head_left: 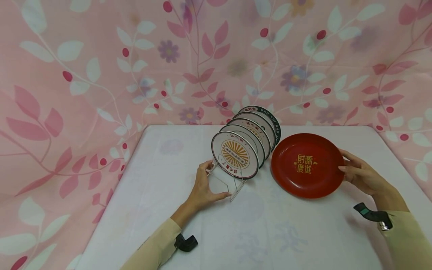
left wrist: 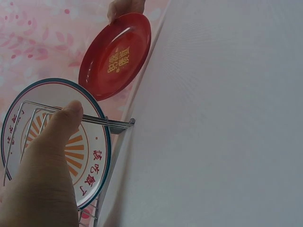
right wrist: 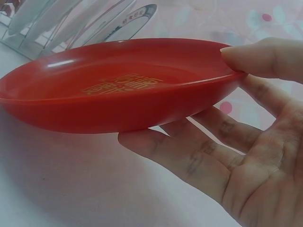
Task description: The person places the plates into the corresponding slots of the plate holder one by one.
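Note:
My right hand pinches the right rim of a round red plate with gold characters at its middle. In the right wrist view the thumb lies over the rim and the fingers spread under the base; the plate is held tilted above the table. My left hand grips the near end of a wire plate rack, its thumb against the wire in the left wrist view. Several white plates with dark rims stand leaning in a row in the rack; the front plate shows an orange sunburst and red characters.
A white cloth with faint prints covers the table. Behind it hangs a pink floral curtain, close to the far table edge. The rack stands just left of the red plate.

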The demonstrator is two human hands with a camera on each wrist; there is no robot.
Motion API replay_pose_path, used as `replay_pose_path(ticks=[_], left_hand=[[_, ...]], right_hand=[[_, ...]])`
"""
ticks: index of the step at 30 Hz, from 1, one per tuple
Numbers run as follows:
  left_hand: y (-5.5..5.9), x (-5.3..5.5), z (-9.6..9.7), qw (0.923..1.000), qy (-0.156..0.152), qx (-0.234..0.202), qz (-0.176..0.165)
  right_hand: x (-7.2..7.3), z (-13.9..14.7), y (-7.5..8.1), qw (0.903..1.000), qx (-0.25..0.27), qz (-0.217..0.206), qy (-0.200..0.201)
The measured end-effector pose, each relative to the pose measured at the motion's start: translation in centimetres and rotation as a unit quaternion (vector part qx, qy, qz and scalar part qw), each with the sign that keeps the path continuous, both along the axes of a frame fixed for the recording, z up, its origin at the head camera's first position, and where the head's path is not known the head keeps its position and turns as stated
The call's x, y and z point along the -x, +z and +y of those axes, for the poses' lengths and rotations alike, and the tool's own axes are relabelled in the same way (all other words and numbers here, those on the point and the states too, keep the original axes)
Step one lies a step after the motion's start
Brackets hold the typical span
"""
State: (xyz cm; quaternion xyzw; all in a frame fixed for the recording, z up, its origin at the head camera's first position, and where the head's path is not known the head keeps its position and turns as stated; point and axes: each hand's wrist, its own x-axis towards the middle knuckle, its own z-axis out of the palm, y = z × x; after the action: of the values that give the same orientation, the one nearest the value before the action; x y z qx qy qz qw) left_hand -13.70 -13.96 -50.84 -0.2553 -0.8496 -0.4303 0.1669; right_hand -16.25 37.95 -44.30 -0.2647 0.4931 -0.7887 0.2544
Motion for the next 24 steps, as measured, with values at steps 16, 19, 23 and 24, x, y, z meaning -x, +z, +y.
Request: replay_pose_path(ticks=[16, 19, 23, 24], left_hand=[[0.01, -0.06, -0.01, 1.0, 0.003, 0.001, -0.006], [-0.08, 0.01, 0.01, 1.0, 0.006, 0.001, 0.005], [-0.2, 0.08, 0.03, 0.9998, 0.008, 0.002, 0.018], [-0.22, 0.09, 0.02, 0.9998, 0.008, 0.002, 0.019]], right_hand=[[0.14, -0.04, -0.24, 0.9996, 0.027, 0.004, 0.002], [0.19, 0.02, -0.28, 0.9993, 0.037, 0.002, -0.002], [0.2, 0.08, -0.31, 0.9989, 0.047, -0.001, -0.001], [0.18, 0.08, -0.3, 0.9989, 0.046, -0.002, -0.004]])
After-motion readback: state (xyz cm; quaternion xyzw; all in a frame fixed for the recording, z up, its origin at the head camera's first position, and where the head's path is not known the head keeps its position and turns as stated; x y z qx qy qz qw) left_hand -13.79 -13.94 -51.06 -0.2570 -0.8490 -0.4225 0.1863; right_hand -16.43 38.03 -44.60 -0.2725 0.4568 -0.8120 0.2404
